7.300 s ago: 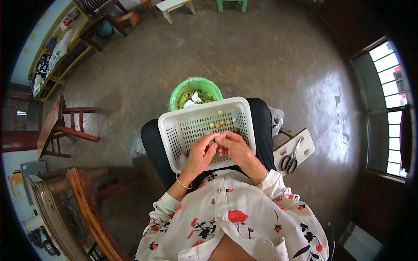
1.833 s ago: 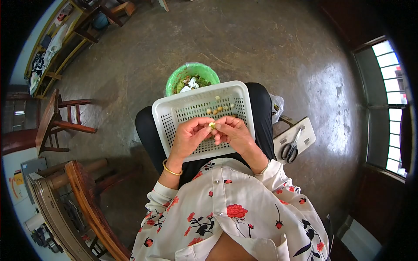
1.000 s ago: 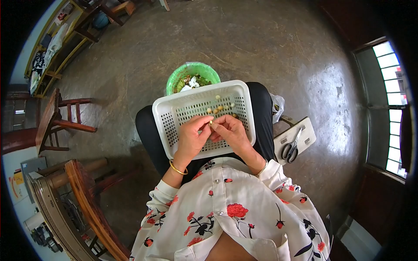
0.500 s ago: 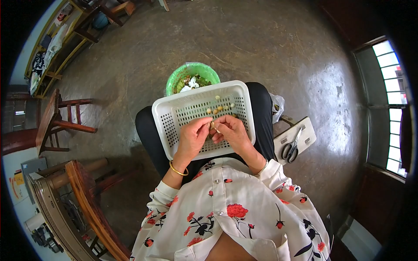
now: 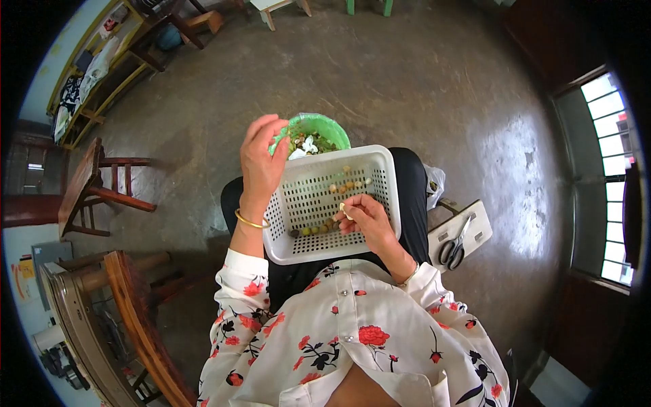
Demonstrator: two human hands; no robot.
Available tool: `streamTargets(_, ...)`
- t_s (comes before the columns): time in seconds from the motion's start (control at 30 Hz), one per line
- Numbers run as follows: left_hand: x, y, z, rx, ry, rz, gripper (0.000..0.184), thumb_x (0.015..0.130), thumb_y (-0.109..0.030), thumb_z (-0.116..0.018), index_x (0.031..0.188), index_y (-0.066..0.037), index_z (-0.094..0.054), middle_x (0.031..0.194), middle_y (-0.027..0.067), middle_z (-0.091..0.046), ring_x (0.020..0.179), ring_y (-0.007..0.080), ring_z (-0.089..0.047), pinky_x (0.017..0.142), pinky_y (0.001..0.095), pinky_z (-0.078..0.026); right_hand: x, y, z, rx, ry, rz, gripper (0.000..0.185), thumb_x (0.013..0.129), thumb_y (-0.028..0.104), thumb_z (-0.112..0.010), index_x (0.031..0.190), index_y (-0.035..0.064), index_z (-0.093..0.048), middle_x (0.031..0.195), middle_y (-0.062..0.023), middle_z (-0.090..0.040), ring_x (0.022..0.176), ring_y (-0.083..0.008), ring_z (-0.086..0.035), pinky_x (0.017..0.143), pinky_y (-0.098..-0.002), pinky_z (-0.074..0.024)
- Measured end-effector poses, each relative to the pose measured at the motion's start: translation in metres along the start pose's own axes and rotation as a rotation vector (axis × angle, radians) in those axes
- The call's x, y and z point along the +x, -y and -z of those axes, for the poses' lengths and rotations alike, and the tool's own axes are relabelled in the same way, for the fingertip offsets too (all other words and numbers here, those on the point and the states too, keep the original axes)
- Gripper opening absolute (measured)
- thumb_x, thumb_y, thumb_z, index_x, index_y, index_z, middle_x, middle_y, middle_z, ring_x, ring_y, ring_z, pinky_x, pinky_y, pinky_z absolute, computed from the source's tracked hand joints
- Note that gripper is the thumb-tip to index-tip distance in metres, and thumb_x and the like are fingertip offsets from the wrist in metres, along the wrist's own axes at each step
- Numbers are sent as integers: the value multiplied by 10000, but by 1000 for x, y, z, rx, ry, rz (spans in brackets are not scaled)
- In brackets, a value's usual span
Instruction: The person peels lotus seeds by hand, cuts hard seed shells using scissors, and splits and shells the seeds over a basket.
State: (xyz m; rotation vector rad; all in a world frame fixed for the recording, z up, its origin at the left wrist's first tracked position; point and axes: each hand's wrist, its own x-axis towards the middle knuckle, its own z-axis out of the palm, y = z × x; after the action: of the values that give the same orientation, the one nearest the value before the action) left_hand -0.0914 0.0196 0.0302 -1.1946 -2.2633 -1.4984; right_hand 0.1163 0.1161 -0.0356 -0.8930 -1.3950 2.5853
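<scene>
A white perforated plastic basket (image 5: 325, 255) rests across my lap. Over its far left corner my left hand (image 5: 263, 166) is raised beside the green-lined bin (image 5: 333, 125), its fingers apart and nothing visible in them. Inside the basket, the fingers of my right hand (image 5: 369, 220) pinch a small pale round piece (image 5: 343, 209), partly hidden by the fingertips. A row of greenish-brown round fruits (image 5: 314, 230) lies along the near side of the basket. Farther up, several paler, yellowish round pieces (image 5: 348, 186) lie in a loose cluster.
Green and white scraps (image 5: 310, 144) fill the bin. To my right, black-handled scissors (image 5: 454, 249) lie on a pale board (image 5: 480, 224), near a clear plastic bag (image 5: 435, 186). Wooden chairs (image 5: 85, 186) stand at left, and a white stool (image 5: 271, 8) is at the far edge.
My left hand has left my right hand and moved up and left to beside the bin. My right hand stays over the basket with the pale piece. The view has tilted up slightly.
</scene>
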Motion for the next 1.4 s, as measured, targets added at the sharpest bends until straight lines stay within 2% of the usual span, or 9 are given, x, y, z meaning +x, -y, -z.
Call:
streamTargets(0.1,1,14,0,71,-29,-18,162,787,18,-608,945,-6,-630,899,102,-610,707,179,-595,647,265,-488,1,0,1,27,-15,8,146,891,121,-538,966,-3,-523,820,-98,-616,662,-149,-595,586,-277,-521)
streamTargets(0.27,-22,-1,10,73,-72,111,129,811,-12,-607,936,-11,-637,805,99,-604,645,172,-577,595,258,-462,4,0,1,28,-24,-4,153,906,127,-526,998,5,-531,879,-87,-619,695,-134,-590,629,-270,-519)
streamTargets(0.5,-75,-15,8,26,86,233,92,815,-74,-647,877,-8,-634,665,92,-585,554,156,-549,523,264,-433,22,23,-7,-314,39,400,294,908,67,-470,1176,-55,-474,984,-118,-625,811,-158,-618,697,-270,-515)
streamTargets(0.6,-91,-16,3,-24,200,280,85,823,-80,-643,840,1,-622,663,100,-588,548,159,-555,518,265,-432,21,30,-7,-475,-26,418,311,876,21,-483,1174,-61,-452,860,-107,-639,754,-137,-626,630,-256,-499)
streamTargets(0.67,-96,-19,1,-51,257,339,86,799,-68,-653,805,4,-607,676,106,-596,558,190,-569,526,280,-437,18,31,-5,-356,-63,380,243,876,18,-492,1106,-62,-504,834,-96,-635,727,-130,-624,618,-249,-506)
streamTargets(0.77,-102,-18,-2,0,519,325,114,738,-43,-646,836,-8,-598,757,104,-595,664,287,-587,607,344,-460,4,37,0,-254,-112,357,144,889,36,-507,991,-49,-563,802,-75,-628,682,-113,-609,599,-231,-500)
streamTargets(0.9,-113,-13,-10,88,705,294,152,737,-84,-656,874,-35,-612,833,120,-586,761,314,-588,659,397,-465,-20,39,12,-179,-135,352,148,919,116,-518,875,-15,-571,791,-55,-615,630,-97,-569,600,-232,-483)
streamTargets(1.2,-123,-19,-31,239,885,182,188,715,-118,-680,852,-43,-576,783,129,-572,755,328,-572,673,420,-445,-25,15,18,-316,-119,376,162,897,153,-572,850,-2,-560,690,-27,-597,622,-71,-572,561,-210,-475)
streamTargets(1.4,-128,-15,-27,235,882,133,163,720,-127,-669,819,-43,-570,766,124,-537,783,328,-544,692,421,-433,-25,17,19,-172,-87,341,169,927,153,-517,855,7,-558,763,-42,-606,633,-85,-570,578,-222,-479)
